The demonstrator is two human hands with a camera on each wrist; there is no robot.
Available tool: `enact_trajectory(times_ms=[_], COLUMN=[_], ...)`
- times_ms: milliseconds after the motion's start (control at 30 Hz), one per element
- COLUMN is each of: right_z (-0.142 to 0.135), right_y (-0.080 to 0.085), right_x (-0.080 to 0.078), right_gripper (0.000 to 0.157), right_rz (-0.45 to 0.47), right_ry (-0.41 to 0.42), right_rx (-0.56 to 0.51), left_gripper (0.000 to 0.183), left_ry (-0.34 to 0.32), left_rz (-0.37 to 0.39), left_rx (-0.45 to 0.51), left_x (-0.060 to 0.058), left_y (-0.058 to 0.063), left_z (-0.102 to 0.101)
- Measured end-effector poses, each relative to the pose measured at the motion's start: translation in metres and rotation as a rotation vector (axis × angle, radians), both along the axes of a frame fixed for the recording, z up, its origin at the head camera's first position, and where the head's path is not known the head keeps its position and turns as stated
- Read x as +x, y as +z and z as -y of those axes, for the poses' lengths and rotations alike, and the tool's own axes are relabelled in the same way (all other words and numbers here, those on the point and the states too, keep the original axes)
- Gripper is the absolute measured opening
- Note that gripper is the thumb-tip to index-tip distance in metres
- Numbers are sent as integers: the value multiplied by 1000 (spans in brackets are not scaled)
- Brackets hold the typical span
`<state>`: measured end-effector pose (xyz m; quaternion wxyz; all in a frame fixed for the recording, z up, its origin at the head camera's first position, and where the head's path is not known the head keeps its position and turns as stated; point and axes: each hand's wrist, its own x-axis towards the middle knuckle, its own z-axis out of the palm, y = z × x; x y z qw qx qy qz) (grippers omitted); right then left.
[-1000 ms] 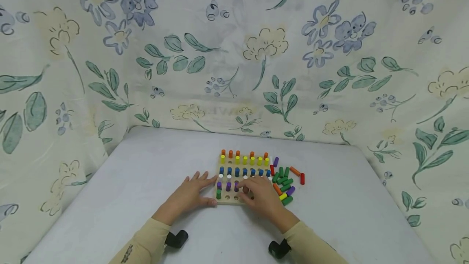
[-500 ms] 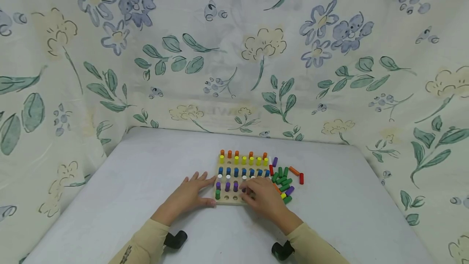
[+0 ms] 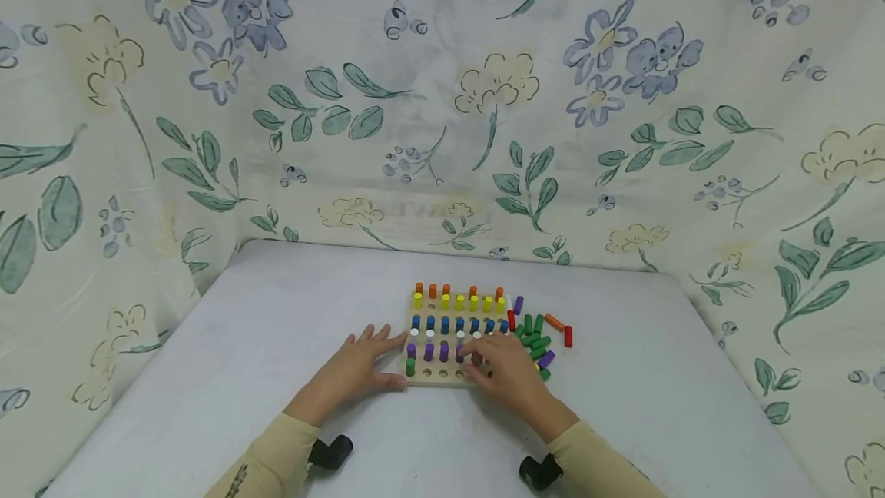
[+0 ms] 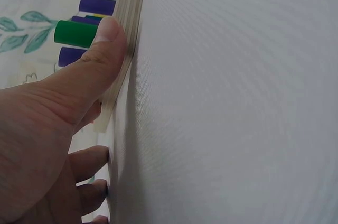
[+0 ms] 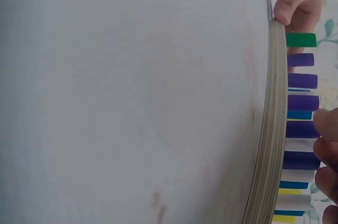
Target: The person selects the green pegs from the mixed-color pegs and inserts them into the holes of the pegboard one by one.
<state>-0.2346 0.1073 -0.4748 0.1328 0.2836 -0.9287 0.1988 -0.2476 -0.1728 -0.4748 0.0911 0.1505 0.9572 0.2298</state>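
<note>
My left hand (image 3: 356,363) rests flat at the left edge of a wooden peg board (image 3: 427,383), fingers spread. In the left wrist view its thumb (image 4: 105,44) presses the board's near corner beside an upright green peg (image 4: 74,34). My right hand (image 3: 508,367) is bent over the near rows. Seen from the right wrist, a fingertip (image 5: 325,123) touches the top of a purple peg (image 5: 301,129). Another purple peg (image 5: 301,160) stands beside it under the other fingers. This hand hides part of the board's right side.
Rows of orange, yellow, blue (image 3: 445,325) and white pegs stand on the board. Loose green pegs (image 3: 535,340) lie right of it with red (image 3: 568,336), orange and purple (image 3: 546,360) ones. A floral curtain (image 3: 429,98) hangs behind the white table (image 3: 311,275).
My right hand has shifted right along the purple row, from around the third peg to the fourth. My left hand stays at the board's edge. The camera view has drifted slightly.
</note>
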Motion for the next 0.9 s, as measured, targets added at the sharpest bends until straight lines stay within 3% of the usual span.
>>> enact_trajectory(times_ms=[533, 900], right_z=[-13, -23], right_y=[1, 0], right_x=[-2, 0], right_gripper=[18, 23], right_rz=[3, 23], right_ry=[-45, -63], right_rx=[65, 39], left_gripper=[87, 87], left_ry=[3, -2], left_rz=[1, 3], left_rx=[10, 7], left_x=[-1, -1], left_y=[0, -1], left_z=[-2, 1])
